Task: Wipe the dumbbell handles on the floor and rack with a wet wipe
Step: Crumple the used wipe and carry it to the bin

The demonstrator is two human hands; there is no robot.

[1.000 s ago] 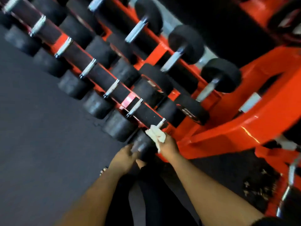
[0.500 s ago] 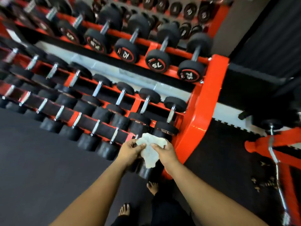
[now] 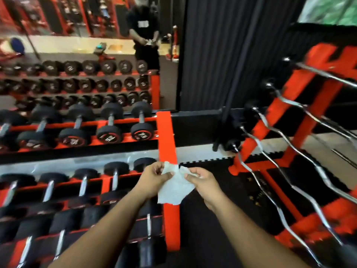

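Both hands pinch the wet wipe [image 3: 174, 187] between them, left hand [image 3: 154, 179] and right hand [image 3: 202, 182] at its upper corners, in front of the orange dumbbell rack [image 3: 167, 136]. Dark floor [image 3: 218, 190] below, a mirror [image 3: 87, 45] behind (blurry, seemingly). Half a second ago the wipe hung lower, near the bottom dumbbells.

1. The wet wipe [image 3: 174, 187] is partly covered — its upper corners vanish under the fingers of the left hand [image 3: 154, 180] and right hand [image 3: 201, 181].
2. The dumbbell rack [image 3: 167, 144] runs off the left and bottom edges.
3. Numbers on the dumbbells' [image 3: 110, 124] end caps are too blurred to read.
4. The curl bars [image 3: 289, 186] smear toward the right edge — cut off there.
5. The mirror [image 3: 87, 45] reflection is soft; what the reflected hands hold cannot be told.
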